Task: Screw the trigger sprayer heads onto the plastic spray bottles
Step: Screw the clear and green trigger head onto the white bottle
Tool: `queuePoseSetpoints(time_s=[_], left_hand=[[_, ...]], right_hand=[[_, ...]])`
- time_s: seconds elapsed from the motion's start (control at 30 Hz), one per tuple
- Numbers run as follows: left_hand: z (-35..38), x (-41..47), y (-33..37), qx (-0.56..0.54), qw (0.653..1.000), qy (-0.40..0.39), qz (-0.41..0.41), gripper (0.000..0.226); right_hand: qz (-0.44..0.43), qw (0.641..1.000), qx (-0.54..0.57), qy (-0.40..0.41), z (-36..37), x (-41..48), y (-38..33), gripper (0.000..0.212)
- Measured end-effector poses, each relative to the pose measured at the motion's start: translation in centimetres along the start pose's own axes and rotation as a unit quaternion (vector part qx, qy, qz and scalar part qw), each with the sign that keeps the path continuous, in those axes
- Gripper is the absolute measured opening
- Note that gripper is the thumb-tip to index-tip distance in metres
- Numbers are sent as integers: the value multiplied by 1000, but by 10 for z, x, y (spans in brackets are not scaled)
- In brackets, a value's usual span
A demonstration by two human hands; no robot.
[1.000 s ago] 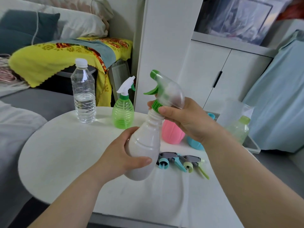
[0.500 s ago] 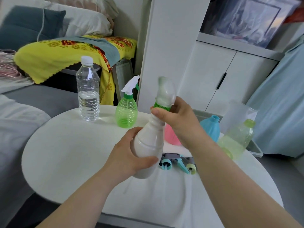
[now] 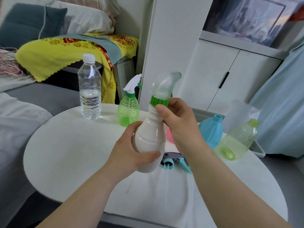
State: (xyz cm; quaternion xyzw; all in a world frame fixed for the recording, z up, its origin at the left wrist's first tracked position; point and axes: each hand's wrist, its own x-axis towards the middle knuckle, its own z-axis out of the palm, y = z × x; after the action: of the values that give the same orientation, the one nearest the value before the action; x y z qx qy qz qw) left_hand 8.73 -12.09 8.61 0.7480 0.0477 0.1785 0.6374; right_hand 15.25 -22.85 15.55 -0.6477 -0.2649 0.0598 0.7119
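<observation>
Home, bedroom or living corner. Far left of left hand (image 3: 131, 155): grey upholstered sofa or bed edge (image 3: 41, 97), dark teal cushion (image 3: 28, 23), white pillow (image 3: 85, 18), yellow floral cloth (image 3: 65, 51) draped over low furniture. Beyond right hand (image 3: 179, 125): white cabinet with black handle (image 3: 230, 79), plastic-wrapped framed picture (image 3: 246, 18) on top. Far right: pale blue fabric (image 3: 283, 102). Under hands: round white table (image 3: 69, 153).
</observation>
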Motion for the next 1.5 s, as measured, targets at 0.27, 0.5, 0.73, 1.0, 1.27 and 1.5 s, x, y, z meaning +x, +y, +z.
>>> queuePoseSetpoints(time_s=[0.27, 0.5, 0.73, 1.0, 1.27, 1.5], left_hand=[[-2, 0, -2, -4, 1000, 5, 2, 64], [-1, 0, -2, -18, 1000, -16, 10, 64], [-2, 0, -7, 39, 999, 20, 2, 61], [-5, 4, -7, 16, 1000, -3, 12, 65], [-7, -2, -2, 70, 997, 27, 29, 64], [-13, 5, -3, -18, 1000, -19, 6, 67]], right_hand=[[17, 1000, 1, 6, 10, 0, 13, 34], [28, 997, 59, -48, 3, 3, 12, 17], [15, 998, -36, 41, 17, 4, 26, 39], [55, 986, 146, -62, 1, 5, 22, 22], [-12, 996, 75, 43, 17, 1, 25, 30], [29, 993, 90, -76, 6, 6, 19, 40]])
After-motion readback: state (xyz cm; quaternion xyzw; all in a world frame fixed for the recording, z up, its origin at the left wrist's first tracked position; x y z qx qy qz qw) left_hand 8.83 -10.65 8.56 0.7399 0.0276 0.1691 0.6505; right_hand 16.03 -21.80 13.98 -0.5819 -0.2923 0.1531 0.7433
